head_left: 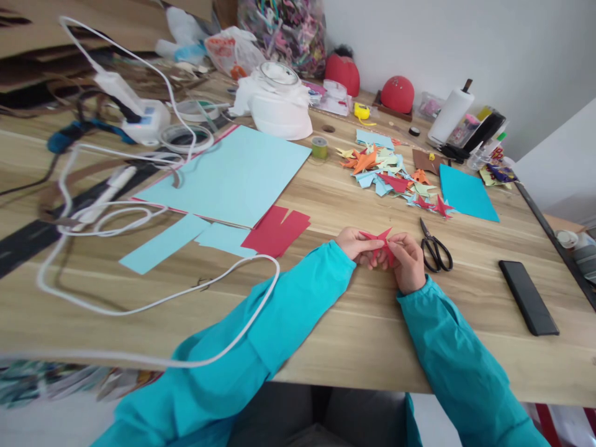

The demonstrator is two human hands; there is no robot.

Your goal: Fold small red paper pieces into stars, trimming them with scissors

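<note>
The black-handled scissors [436, 249] lie on the wooden surface [344, 347], their blades pointing away from the person. Just to the left of the scissors, both hands hold a pointed, folded red paper piece [383, 238] above the surface. The left hand [357, 247] is the farther of the two from the scissors; its fingers pinch the left side of the red piece, the thumb lying across the top. The right hand [408, 263] is right beside the scissors without gripping them, and its fingers pinch the right side of the same piece.

Beyond the scissors and a little to their left spreads a pile of folded paper pieces [393, 184] in orange, pale blue, pale yellow and red; two red star-like ones sit at the edge nearest the scissors. A bright blue sheet [469, 194] lies beyond the scissors to the right. A dark phone [528, 298] rests to their right, nearer the person. Well to the left of the scissors are a cut red paper [278, 231], a large pale blue sheet [237, 177] and a pale blue strip [162, 244], with a looping white cable [135, 309] farther left still.
</note>
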